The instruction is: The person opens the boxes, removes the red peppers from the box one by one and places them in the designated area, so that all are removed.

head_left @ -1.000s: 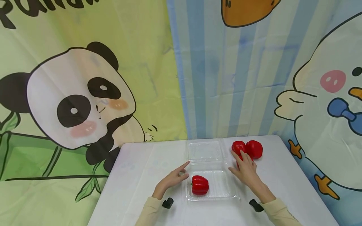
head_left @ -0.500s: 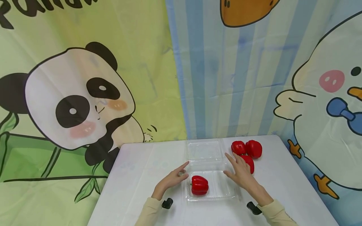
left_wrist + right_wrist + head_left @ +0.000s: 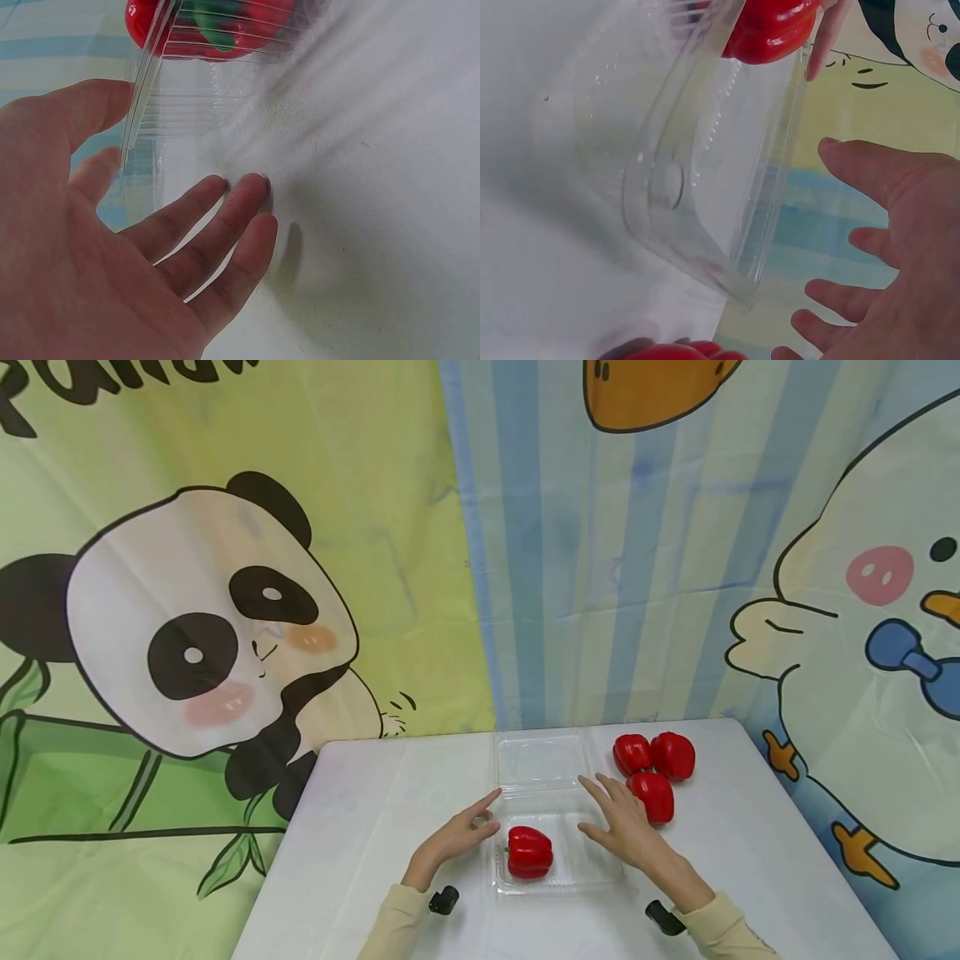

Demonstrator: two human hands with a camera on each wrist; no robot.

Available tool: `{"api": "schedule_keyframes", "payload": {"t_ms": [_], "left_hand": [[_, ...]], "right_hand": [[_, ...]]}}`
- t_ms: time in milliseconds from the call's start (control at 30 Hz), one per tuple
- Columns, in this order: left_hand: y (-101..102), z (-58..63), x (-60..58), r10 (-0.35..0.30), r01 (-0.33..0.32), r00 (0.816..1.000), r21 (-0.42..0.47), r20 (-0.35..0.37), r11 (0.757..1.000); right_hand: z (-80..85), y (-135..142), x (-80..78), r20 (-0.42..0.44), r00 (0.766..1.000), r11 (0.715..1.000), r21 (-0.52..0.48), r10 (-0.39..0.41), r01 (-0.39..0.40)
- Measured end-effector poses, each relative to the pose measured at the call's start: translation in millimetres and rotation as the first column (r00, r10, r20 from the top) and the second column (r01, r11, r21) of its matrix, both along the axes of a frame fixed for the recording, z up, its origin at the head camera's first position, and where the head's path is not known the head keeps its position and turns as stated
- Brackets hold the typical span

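A clear plastic clamshell box (image 3: pixel 581 853) lies open on the table, its lid (image 3: pixel 542 762) folded back. One red bell pepper (image 3: pixel 529 853) lies in its left half, green stem to the left. My left hand (image 3: pixel 453 838) is at the box's left side; in the left wrist view its thumb (image 3: pixel 105 101) is against the rim while the other fingers spread loosely. My right hand (image 3: pixel 626 828) hovers at the box's right edge with spread fingers, holding nothing. Just beyond it sits a red bell pepper (image 3: pixel 652 797).
Two more red bell peppers, one on the left (image 3: pixel 632 753) and one on the right (image 3: pixel 674 755), rest near the back right of the white table (image 3: pixel 375 802). A printed curtain (image 3: pixel 405 568) hangs behind the table's back edge.
My right hand has moved left, away from the pepper group to the box's right edge, uncovering the front pepper. The left hand stays put.
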State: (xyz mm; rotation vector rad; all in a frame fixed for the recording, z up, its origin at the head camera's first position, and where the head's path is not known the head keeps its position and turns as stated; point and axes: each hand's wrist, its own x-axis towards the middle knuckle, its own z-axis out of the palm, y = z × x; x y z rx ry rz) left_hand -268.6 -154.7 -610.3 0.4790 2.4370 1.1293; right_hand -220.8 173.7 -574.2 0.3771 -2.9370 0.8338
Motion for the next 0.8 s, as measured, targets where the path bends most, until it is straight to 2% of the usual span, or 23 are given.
{"api": "schedule_keyframes", "payload": {"t_ms": [233,467,800], "left_hand": [[-0.4,-1.4,0.2,0.004,-0.004,1.0,0.007,0.009,1.0],[-0.4,-0.2,0.9,-0.003,0.004,1.0,0.005,-0.009,1.0],[0.4,-0.9,-0.8,-0.009,0.009,1.0,-0.005,-0.014,1.0]], "right_hand": [[-3.7,-8.8,4.3,0.053,0.996,0.997,-0.013,0.07,-0.069],[-2.4,-17.1,6.6,0.124,0.988,0.995,-0.018,0.095,-0.093],[2.7,-28.3,8.2,0.221,0.953,0.978,-0.083,0.205,-0.191]]}}
